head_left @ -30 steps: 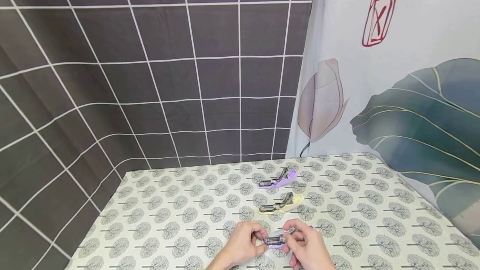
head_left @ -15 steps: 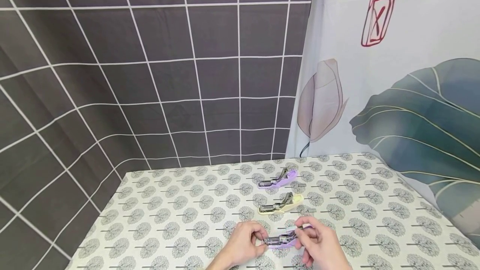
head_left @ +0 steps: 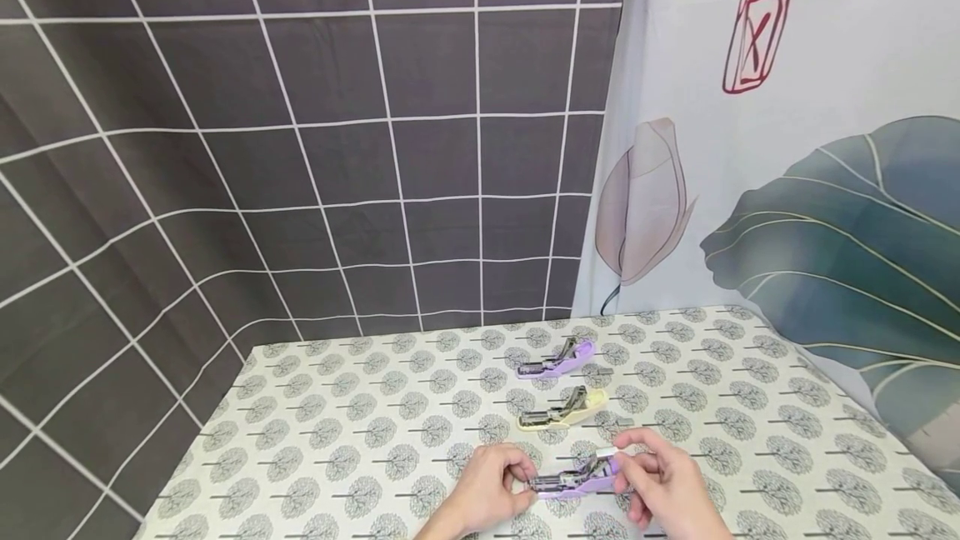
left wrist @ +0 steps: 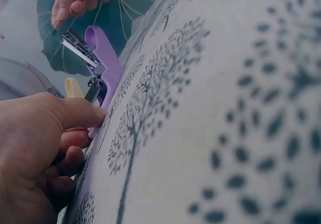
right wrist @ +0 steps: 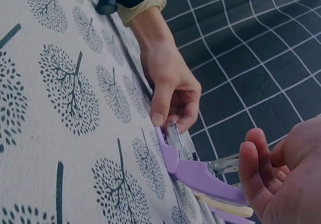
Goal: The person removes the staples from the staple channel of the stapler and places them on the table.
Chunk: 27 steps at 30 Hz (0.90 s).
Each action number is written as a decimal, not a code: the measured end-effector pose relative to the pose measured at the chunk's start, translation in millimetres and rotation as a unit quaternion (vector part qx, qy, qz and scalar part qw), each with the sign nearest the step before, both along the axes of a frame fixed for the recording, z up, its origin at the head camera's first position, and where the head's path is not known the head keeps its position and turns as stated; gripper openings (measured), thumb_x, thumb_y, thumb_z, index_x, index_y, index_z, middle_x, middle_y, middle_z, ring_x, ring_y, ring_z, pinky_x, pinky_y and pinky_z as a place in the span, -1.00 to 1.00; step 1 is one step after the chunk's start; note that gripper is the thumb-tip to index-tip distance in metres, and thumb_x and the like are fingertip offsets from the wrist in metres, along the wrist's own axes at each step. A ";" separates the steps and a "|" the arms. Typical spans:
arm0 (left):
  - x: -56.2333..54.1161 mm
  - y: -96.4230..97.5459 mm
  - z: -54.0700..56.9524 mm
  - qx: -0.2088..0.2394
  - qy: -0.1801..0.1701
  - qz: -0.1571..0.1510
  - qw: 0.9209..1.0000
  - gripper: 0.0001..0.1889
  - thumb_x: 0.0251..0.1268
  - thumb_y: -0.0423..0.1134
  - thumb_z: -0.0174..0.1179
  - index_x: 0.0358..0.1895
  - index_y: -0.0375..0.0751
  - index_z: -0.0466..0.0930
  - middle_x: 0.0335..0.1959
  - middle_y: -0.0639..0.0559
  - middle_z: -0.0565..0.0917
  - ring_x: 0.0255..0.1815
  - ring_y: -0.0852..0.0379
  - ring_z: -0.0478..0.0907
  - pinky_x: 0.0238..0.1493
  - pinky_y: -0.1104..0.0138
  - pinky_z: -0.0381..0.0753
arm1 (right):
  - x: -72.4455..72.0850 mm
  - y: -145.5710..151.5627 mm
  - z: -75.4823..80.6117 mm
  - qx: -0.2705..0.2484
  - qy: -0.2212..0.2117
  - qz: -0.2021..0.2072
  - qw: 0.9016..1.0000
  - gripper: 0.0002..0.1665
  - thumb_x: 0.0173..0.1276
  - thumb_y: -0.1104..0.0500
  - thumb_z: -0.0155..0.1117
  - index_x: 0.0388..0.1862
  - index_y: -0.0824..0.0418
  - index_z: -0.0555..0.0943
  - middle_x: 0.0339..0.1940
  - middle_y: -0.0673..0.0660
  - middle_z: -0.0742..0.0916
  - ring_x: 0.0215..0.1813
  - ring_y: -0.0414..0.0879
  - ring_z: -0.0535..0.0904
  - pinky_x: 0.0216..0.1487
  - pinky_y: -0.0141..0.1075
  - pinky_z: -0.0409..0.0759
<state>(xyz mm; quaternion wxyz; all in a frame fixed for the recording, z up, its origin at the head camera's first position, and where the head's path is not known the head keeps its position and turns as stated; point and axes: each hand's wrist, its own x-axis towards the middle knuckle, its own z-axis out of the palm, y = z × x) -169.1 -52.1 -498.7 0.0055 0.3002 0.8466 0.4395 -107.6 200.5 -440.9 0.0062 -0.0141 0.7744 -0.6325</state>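
A purple stapler (head_left: 576,483) lies opened on the cloth between the two hands, its metal arm (left wrist: 80,49) raised at a slant. My left hand (head_left: 491,486) pinches the stapler's left end between thumb and finger. At its other side, my right hand (head_left: 660,477) has thumb and index finger at the top of the raised metal arm, by a pale piece (head_left: 606,452). The right wrist view hides those fingertips; its other fingers (right wrist: 251,166) are bent. Farther back lie a yellow stapler (head_left: 562,415) and a second purple stapler (head_left: 557,361), both opened.
The table bears a white cloth (head_left: 337,423) printed with trees. A dark gridded curtain (head_left: 435,157) hangs behind and to the left, a white curtain with leaf prints (head_left: 825,215) on the right.
My right hand has moved to the right along the purple stapler, baring its middle and its raised metal arm. My left hand has kept its hold on the left end.
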 end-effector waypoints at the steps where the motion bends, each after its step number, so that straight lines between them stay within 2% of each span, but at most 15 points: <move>1: 0.0 0.0 -0.1 0.000 0.001 0.000 1.000 -0.76 -0.11 -0.42 0.50 -0.39 -0.05 0.67 -0.47 0.40 0.51 -0.60 0.48 0.30 -0.47 0.54 0.39 | 0.0 1.7 0.0 0.002 0.001 -0.004 1.000 -0.70 0.42 0.37 0.19 0.09 0.40 0.45 -0.48 0.28 0.67 -0.67 -0.06 0.54 -0.60 -0.14 0.63; 11: -1.0 0.7 -0.5 -0.003 0.008 -0.001 1.000 -0.76 -0.10 -0.42 0.50 -0.38 -0.05 0.68 -0.48 0.40 0.52 -0.61 0.49 0.29 -0.47 0.55 0.38 | -1.2 19.6 -0.8 0.029 0.007 -0.038 0.999 -0.74 0.47 0.34 0.15 0.09 0.33 0.44 -0.49 0.24 0.67 -0.68 -0.05 0.52 -0.63 -0.14 0.62; 19: 0.0 0.3 -0.3 0.000 0.005 0.000 1.000 -0.76 -0.10 -0.43 0.50 -0.38 -0.05 0.68 -0.48 0.40 0.52 -0.60 0.49 0.29 -0.47 0.54 0.38 | -1.1 28.5 -8.3 0.040 0.016 -0.069 0.997 -0.79 0.48 0.34 0.15 0.04 0.28 0.46 -0.52 0.23 0.65 -0.70 -0.05 0.51 -0.67 -0.16 0.59; 27: 0.0 1.0 1.3 -0.001 0.004 0.000 1.000 -0.77 -0.11 -0.43 0.50 -0.39 -0.07 0.68 -0.49 0.39 0.51 -0.61 0.49 0.29 -0.51 0.55 0.39 | -3.2 35.1 -13.9 0.050 -0.013 -0.074 0.996 -0.80 0.46 0.37 0.15 0.03 0.30 0.46 -0.51 0.22 0.65 -0.70 -0.04 0.51 -0.66 -0.17 0.59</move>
